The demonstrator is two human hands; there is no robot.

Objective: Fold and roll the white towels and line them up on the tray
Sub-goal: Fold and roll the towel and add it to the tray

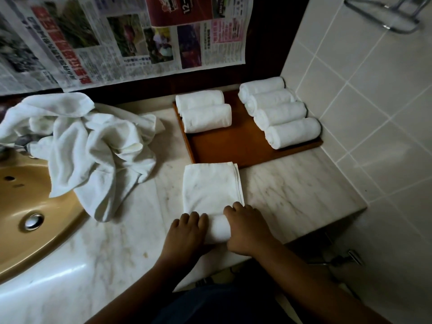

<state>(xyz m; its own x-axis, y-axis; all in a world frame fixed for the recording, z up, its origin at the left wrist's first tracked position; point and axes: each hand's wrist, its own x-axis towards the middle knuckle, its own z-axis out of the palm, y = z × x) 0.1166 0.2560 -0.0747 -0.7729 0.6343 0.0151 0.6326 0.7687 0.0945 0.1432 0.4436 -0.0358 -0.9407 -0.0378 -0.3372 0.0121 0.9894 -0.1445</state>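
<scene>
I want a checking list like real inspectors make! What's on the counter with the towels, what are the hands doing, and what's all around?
Surface: pale marble counter, with a tan sink set in on the left.
Job's things: wooden tray at the back right holds six rolled towels, two on its left side and four along its right. A folded towel lies in front of the tray, its near end rolled up. A loose towel pile lies beside the sink.
Clutter: nothing seen.
Hands: left hand and right hand both curl over the rolled end of the folded towel.
Cables: nothing seen.
Surroundings: newspaper on the back wall, tiled wall on the right with a metal rack.
</scene>
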